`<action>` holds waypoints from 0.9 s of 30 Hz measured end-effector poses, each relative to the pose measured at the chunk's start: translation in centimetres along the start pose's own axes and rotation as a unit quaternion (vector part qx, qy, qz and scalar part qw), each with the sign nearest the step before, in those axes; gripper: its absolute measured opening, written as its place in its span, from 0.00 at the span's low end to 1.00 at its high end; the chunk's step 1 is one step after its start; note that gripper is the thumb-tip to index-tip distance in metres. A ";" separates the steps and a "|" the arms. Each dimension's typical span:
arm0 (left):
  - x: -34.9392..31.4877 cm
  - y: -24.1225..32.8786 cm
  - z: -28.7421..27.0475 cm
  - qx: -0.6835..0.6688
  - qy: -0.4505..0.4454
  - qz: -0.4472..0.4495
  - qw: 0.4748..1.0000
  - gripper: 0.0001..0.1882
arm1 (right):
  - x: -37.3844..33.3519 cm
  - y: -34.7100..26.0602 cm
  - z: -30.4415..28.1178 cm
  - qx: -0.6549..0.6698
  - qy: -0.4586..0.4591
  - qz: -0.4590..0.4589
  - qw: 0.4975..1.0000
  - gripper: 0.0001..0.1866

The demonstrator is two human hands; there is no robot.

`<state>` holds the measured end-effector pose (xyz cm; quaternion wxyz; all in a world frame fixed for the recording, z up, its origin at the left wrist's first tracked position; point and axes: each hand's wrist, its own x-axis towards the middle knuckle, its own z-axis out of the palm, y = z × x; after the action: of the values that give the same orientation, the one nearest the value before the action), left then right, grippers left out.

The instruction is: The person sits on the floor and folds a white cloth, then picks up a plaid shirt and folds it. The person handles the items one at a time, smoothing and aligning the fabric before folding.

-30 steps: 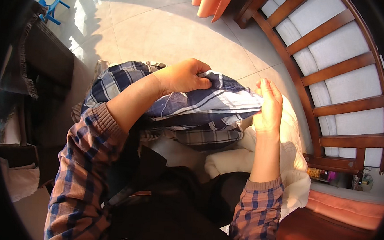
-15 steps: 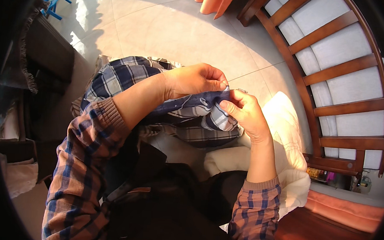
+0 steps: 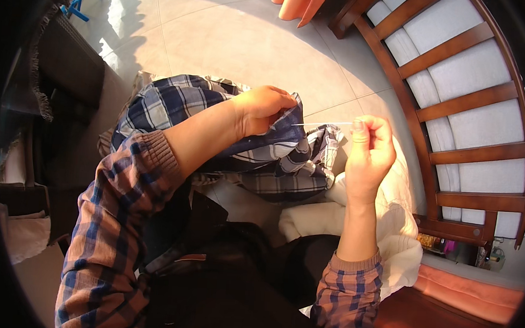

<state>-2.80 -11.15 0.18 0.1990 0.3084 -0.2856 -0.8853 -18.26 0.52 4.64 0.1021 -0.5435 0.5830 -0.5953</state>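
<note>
A navy and white plaid cloth (image 3: 173,107) lies bunched in front of me, with a plain dark blue inner side turned up near its edge. My left hand (image 3: 263,111) grips this edge, its fingers closed over the fabric. From the cloth a taut white thread (image 3: 325,124) runs to the right. Its far end is pinched between thumb and fingers of my right hand (image 3: 370,148), raised beside the cloth. Whether a needle is also in those fingers is hidden.
Cream padded bedding (image 3: 401,253) is heaped by my right forearm. A wooden slatted frame (image 3: 443,109) with pale cushions stands on the right. Dark furniture (image 3: 70,62) is at left, a blue stool (image 3: 77,3) far left, and an orange curtain (image 3: 299,1) at the top.
My right hand has left the cloth and moved right, drawing the white thread out straight. My left hand keeps its hold, and the cloth's edge is now spread flatter.
</note>
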 end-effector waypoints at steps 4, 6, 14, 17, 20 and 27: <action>0.5 0.9 -1.2 -0.041 0.026 0.003 0.999 0.06 | 3.8 2.2 -7.2 0.001 0.195 0.077 0.978 0.05; 0.8 1.3 -0.9 -0.044 0.020 0.007 0.999 0.05 | 3.7 5.5 -11.4 -0.267 0.211 0.074 0.937 0.16; -2.2 0.7 2.6 0.158 -0.138 0.142 0.967 0.05 | -0.9 0.4 1.2 0.012 -0.286 0.115 0.951 0.44; -1.6 0.0 2.7 0.267 -0.097 0.286 0.915 0.08 | -0.9 2.7 1.9 0.055 -0.250 0.277 0.926 0.17; -1.8 -1.4 0.9 0.476 -0.077 0.219 0.848 0.14 | 0.9 1.3 -0.4 0.225 -0.049 0.330 0.915 0.09; -1.1 -2.7 -5.2 0.713 0.004 0.227 0.664 0.12 | 3.7 0.2 -7.0 0.242 0.148 0.292 0.913 0.15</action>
<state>0.92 -10.55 -4.40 0.1144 0.2857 -0.8896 -0.3375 -25.14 1.73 8.38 0.3128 -0.2136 0.5620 -0.7354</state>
